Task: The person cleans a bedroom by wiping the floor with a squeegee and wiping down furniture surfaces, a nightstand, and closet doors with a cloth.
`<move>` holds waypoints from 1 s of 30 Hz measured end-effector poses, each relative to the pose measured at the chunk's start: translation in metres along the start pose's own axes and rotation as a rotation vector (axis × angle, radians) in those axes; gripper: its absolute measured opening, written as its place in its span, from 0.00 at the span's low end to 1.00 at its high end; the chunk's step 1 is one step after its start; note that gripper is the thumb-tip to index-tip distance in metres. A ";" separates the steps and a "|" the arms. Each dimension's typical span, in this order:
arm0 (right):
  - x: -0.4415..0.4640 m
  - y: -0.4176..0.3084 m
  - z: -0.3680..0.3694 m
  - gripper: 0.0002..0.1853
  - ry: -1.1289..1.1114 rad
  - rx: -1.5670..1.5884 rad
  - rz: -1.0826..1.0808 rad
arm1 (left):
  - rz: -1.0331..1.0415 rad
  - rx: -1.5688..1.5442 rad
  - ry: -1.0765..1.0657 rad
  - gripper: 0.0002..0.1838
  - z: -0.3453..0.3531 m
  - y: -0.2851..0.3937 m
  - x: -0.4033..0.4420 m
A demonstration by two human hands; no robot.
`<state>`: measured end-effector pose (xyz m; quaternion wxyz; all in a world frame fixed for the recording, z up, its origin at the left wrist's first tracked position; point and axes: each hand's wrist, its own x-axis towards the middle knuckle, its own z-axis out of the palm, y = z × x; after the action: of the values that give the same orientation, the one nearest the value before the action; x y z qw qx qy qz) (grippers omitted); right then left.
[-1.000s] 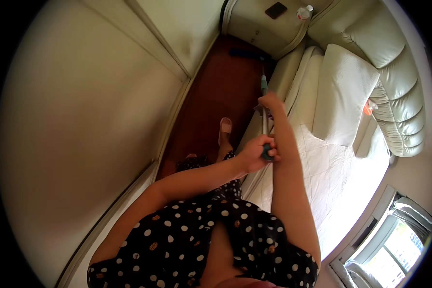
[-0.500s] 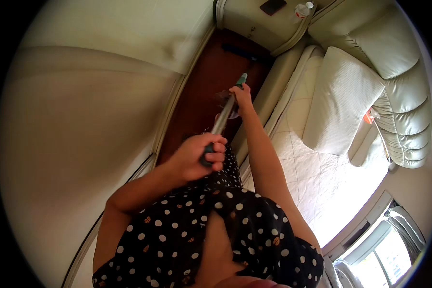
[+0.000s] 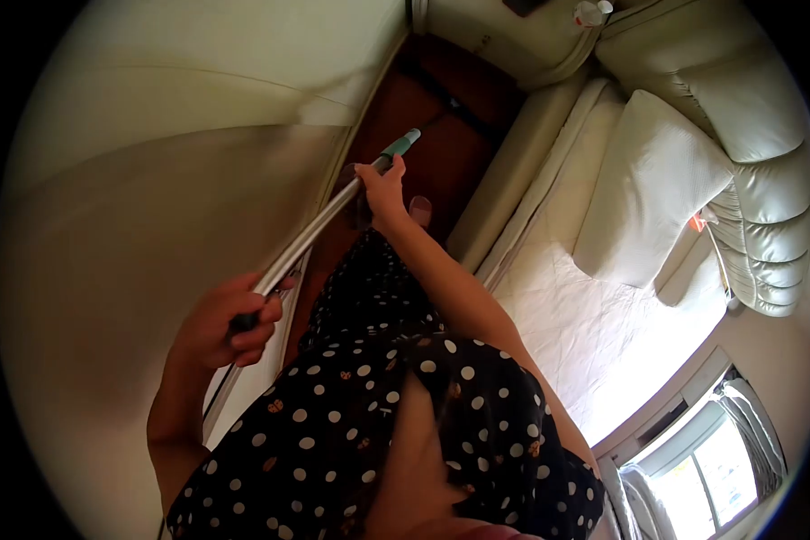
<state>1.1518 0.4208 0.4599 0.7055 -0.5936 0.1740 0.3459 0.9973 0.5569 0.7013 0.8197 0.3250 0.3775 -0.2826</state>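
A silvery pole [image 3: 310, 236] with a green collar [image 3: 400, 144] slants across my body, apparently the handle of a flat mop. My left hand [image 3: 229, 322] wraps around its dark grip at the near end, by the left wall. Farther along, my right hand [image 3: 383, 187] holds the pole just below the green collar. Beyond the collar, a thin shaft leads to a long dark mop head [image 3: 453, 103] lying on the reddish-brown floor [image 3: 405, 99]. One slipper [image 3: 420, 211] shows on the floor beside my dress.
On the left stands a pale wall or cabinet panel [image 3: 180, 216]. The bed [image 3: 558, 333] with a pillow [image 3: 648, 193] and a padded headboard [image 3: 769, 216] lies on the right. A bedside cabinet [image 3: 486, 40] closes the far end, with a plastic bottle [image 3: 592, 13] on top.
Both hands have shifted left with the pole, which now slants more steeply across the view. My left hand moved down and outward. The mop head is now more visible on the floor.
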 end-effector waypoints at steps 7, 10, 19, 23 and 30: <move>-0.006 0.007 0.004 0.47 0.061 0.135 0.000 | -0.065 0.185 0.027 0.25 -0.013 0.014 0.001; 0.016 -0.008 0.004 0.44 0.225 0.202 -0.060 | 0.095 0.231 -0.022 0.29 0.000 0.043 0.021; 0.170 -0.066 -0.012 0.46 0.382 -0.012 0.019 | 0.203 0.072 -0.104 0.21 -0.009 0.116 0.118; 0.128 -0.082 0.009 0.48 0.293 -0.497 0.161 | 0.255 -0.061 0.028 0.20 -0.024 0.078 0.103; 0.032 -0.086 0.017 0.49 -0.042 -0.741 0.197 | 0.151 -0.329 0.218 0.23 0.005 0.000 0.022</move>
<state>1.2312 0.4408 0.5051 0.4098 -0.7815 0.0788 0.4638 1.0120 0.5487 0.6857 0.8349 0.2431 0.4795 -0.1181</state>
